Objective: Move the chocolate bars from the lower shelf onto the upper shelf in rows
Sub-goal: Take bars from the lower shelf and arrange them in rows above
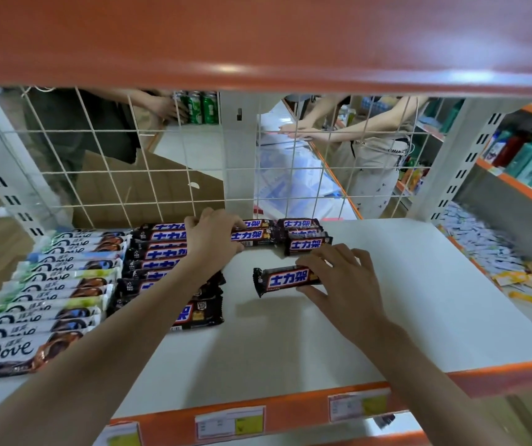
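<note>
Both hands out over the white upper shelf (387, 300), under an orange shelf edge that fills the top of the view. Right hand (341, 281) laid over the right end of a single dark chocolate bar (285, 280), thumb on the near edge and fingers curled over the far edge, so pinching it rather than lying flat. Bar resting on the shelf, apart from the others, long axis running left to right, its free end pointing toward the left hand. Left hand (211, 241) farther back, fingers bent down onto the dark bars (158, 252) already stacked in a row that runs from back to front along the left; cannot tell whether gripping one or merely pressing them straight. A shorter second row (303, 236) of the same bars begun at the back, just beyond the single bar and nearer the right hand than the left. White-wrapped bars (49, 291) lined up at far left, touching the dark row. Likely step: sliding the single bar back to sit against the front of that short second row, same left-to-right lie, so only a push away, no turning needed. Much bare shelf to the right, so probably early to midway. Wire grid (161, 156) behind, other people's arms beyond it.
</note>
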Motion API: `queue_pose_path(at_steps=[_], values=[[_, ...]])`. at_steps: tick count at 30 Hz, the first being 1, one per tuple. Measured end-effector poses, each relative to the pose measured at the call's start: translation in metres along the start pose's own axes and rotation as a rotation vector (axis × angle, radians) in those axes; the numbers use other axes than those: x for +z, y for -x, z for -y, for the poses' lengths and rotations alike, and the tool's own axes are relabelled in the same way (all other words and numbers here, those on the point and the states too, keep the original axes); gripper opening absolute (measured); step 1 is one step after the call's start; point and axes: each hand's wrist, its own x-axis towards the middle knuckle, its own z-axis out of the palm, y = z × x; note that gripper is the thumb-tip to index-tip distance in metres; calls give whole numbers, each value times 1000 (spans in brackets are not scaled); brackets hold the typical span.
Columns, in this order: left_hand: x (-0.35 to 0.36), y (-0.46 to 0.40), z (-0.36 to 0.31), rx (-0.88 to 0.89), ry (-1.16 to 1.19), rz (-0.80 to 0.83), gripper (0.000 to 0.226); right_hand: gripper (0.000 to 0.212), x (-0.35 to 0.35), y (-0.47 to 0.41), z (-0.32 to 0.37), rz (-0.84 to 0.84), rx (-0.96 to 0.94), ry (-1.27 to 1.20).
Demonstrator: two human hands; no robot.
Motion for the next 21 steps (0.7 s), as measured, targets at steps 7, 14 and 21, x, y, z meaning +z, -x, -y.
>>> queue_pose_path(at_steps=[7, 14, 21], values=[[0, -3, 4, 0, -11, 34, 42, 39, 9, -14, 5, 32, -5, 13], [0, -5, 9, 26, 26, 26, 34, 36, 15, -24, 11, 78, 13, -5], [2, -6, 11, 16, 34, -11, 35, 32, 18, -28, 15, 119, 30, -14]])
